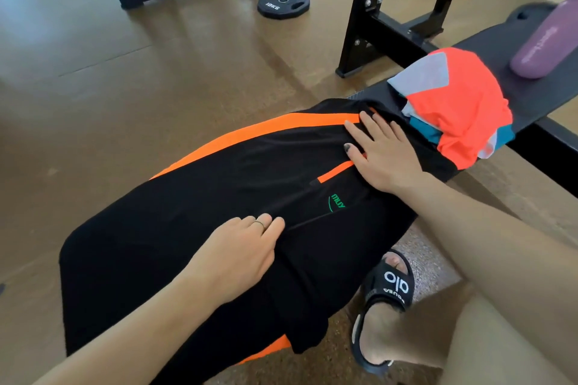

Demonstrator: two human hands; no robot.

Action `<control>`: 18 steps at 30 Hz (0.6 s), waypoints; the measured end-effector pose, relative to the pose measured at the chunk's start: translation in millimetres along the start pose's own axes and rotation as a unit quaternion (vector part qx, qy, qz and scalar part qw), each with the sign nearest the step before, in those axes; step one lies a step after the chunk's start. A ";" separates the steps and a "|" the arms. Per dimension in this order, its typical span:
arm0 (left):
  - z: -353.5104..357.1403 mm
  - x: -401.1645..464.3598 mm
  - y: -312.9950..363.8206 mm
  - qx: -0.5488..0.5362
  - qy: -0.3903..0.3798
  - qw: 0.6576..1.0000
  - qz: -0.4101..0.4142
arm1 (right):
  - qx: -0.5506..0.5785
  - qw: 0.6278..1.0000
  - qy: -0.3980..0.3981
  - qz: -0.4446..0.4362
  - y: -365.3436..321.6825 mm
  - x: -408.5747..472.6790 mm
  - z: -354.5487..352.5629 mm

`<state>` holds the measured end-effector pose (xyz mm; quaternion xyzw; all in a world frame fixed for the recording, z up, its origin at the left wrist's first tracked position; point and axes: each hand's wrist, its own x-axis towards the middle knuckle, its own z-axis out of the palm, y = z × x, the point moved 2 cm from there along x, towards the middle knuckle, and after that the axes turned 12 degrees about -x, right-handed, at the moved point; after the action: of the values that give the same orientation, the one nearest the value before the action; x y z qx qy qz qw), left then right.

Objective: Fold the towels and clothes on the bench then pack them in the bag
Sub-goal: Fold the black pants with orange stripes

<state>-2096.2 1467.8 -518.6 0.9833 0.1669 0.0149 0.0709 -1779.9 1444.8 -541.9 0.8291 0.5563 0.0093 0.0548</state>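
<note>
A black garment [219, 191] with orange stripes and a small green logo lies spread over the near end of the black bench [531, 100]. My left hand [240, 253] rests flat on its lower middle, fingers straight. My right hand [378, 153] presses flat on its upper part, near an orange stripe. Just beyond my right hand sits a bundle of orange, grey and teal clothing [453, 109] on the bench. No bag is in view.
A purple bottle [544, 40] lies on the bench's far end. A 10 kg weight plate [283, 3] sits on the brown floor, with black rack frames [369, 25] behind. My foot in a black slide sandal [384, 300] stands right of the bench.
</note>
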 end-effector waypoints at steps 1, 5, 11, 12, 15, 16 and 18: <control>-1.0 4.7 -1.0 0.005 0.001 1.000 0.015 | 0.000 1.000 0.000 0.004 4.3 0.5 0.2; -13.2 25.6 -3.0 -0.027 -0.040 0.999 0.010 | -0.010 0.999 -0.021 0.022 14.5 6.7 -5.8; -49.1 69.7 -29.4 -0.172 0.026 0.976 -0.133 | 0.067 0.988 0.133 0.037 11.4 33.6 -29.1; -53.2 82.4 -35.6 -0.174 0.030 0.973 -0.151 | 0.073 0.989 0.126 0.033 9.5 39.5 -29.4; -60.2 125.1 -51.3 -0.181 0.031 0.968 -0.174 | 0.057 0.996 0.069 0.005 -0.3 52.2 -21.2; -60.5 142.1 -55.4 -0.190 0.027 0.965 -0.177 | 0.054 0.997 0.047 0.003 -2.9 53.2 -14.8; -59.3 179.9 -60.7 -0.214 0.007 0.960 -0.180 | 0.049 0.998 0.034 0.008 -4.9 51.7 -2.9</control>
<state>-1949.3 1592.0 -467.7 0.8988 0.3345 0.0444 0.2800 -1764.9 1494.6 -541.8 0.8345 0.5508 0.0106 -0.0045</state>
